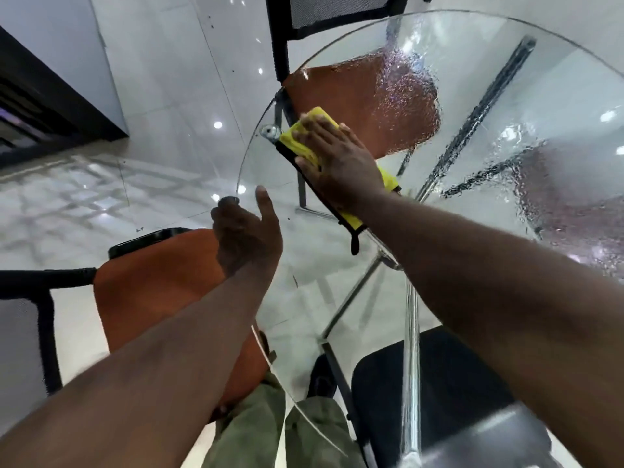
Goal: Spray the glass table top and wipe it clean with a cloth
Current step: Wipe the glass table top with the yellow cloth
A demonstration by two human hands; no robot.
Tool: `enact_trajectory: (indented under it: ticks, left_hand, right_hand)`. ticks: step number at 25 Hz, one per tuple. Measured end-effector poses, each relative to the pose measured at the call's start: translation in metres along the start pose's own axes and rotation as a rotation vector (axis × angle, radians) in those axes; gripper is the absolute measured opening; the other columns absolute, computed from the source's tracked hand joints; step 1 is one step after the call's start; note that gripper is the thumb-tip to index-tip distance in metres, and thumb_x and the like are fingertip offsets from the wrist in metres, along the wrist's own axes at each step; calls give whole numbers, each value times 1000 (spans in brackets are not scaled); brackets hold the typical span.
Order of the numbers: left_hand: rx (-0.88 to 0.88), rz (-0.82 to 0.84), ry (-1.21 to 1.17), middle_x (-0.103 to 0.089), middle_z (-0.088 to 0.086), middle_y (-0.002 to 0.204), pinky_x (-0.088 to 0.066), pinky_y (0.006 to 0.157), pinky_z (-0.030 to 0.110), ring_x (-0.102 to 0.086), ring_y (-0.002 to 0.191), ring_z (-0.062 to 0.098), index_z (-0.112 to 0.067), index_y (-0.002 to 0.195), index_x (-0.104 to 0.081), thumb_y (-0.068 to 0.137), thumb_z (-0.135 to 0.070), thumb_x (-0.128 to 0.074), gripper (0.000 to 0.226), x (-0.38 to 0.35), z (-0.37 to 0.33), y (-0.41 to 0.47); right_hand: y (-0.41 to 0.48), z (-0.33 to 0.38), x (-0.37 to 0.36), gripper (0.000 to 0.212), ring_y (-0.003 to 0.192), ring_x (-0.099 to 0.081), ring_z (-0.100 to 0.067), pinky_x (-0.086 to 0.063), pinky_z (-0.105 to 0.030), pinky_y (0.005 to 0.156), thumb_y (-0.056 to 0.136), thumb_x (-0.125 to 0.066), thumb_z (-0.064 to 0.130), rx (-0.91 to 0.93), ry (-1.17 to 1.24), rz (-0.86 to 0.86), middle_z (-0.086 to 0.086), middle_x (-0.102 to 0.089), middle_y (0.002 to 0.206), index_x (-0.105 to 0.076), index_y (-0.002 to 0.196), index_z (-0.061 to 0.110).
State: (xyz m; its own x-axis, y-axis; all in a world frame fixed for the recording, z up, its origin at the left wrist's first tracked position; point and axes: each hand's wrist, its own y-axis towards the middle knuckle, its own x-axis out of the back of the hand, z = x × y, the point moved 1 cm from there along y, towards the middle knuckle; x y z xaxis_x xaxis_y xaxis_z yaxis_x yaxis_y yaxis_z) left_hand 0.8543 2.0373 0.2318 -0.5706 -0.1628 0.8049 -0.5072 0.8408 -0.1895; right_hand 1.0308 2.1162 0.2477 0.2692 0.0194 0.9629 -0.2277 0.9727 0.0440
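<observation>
A round glass table top (pixel 270 184) fills the right of the view. Its far and right parts are covered in spray droplets and foam, while the near left part looks clear. My right hand (pixel 334 157) lies flat with straight fingers on a yellow cloth (pixel 297 136) with a black edge, pressing it onto the glass near the left rim. My left hand (pixel 246 238) holds the table's left edge, thumb on top of the glass and fingers curled under the rim. No spray bottle is in view.
Orange-seated black chairs stand at the near left (pixel 152 292) and at the far side (pixel 354 96) under the glass. A black chair seat (pixel 432 383) is at the near right. Metal table legs (pixel 479 109) show through the glass. The floor is glossy white tile.
</observation>
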Motion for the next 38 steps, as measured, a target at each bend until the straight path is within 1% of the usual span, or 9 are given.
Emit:
enact_trajectory:
  ticks: [5,10,12,15,20,25,30,35,38]
  left_hand:
    - [-332,91,250,-23,10,166,-33,116,53,-30,148,33,-21,164,-13,95,-76,-35,91,10,8,-13]
    - [-985,257,384,0,11,174,-11,129,51,0,161,28,-9,165,-11,105,-53,-37,79,6,14,-77]
    - [-1088,307,425,-1,11,174,-12,129,51,-1,161,27,-6,164,-11,107,-50,-36,77,-1,26,-102]
    - [-1116,352,497,3,14,173,-14,129,51,0,161,28,-1,163,-7,107,-49,-34,79,-10,36,-109]
    - [-1147,394,575,3,10,174,-16,128,52,1,161,24,-6,165,-6,106,-49,-29,76,-14,31,-110]
    - [-1170,407,610,5,2,174,-11,129,51,6,161,20,-15,166,-3,106,-48,-25,72,-14,32,-110]
    - [-1171,407,599,6,1,174,-10,129,51,5,161,20,-15,166,-4,106,-49,-23,72,-15,33,-110]
    - [-1181,428,583,9,1,174,-3,130,49,9,160,19,-16,166,1,106,-53,-20,74,-15,34,-108]
    - [-1157,440,569,9,0,174,-3,130,50,11,160,19,-17,166,1,105,-56,-17,74,-14,33,-107]
  right_hand:
    - [-127,5,0,54,161,-29,-19,-24,-44,129,108,-47,48,-509,31,-201,6,-36,172,-46,161,35]
    - [-148,-46,17,54,160,-34,-18,-31,-46,129,109,-47,51,135,-88,-26,4,-39,171,-46,161,36]
    - [-130,-65,18,55,160,-34,-18,-31,-49,128,107,-44,52,-128,-42,-109,5,-39,171,-47,160,37]
    - [-153,-32,1,59,161,-29,-19,-26,-46,129,106,-45,49,-591,2,-208,5,-34,173,-42,163,37]
    - [-214,-70,21,54,160,-32,-15,-32,-46,127,109,-48,47,-99,-61,-96,8,-36,172,-45,161,38]
    - [-234,-26,7,61,164,-21,-20,-21,-47,131,108,-40,49,-838,29,-242,5,-24,177,-33,167,36]
    - [-281,-60,22,56,163,-25,-16,-27,-47,130,110,-44,47,-215,-116,-70,7,-29,175,-38,165,37]
    - [-287,-8,3,64,164,-21,-22,-27,-52,129,106,-36,48,-1109,-3,-308,4,-22,178,-31,168,33]
    - [-322,19,0,62,165,-18,-18,-22,-47,131,108,-39,49,-600,-54,-140,9,-20,178,-30,168,36]
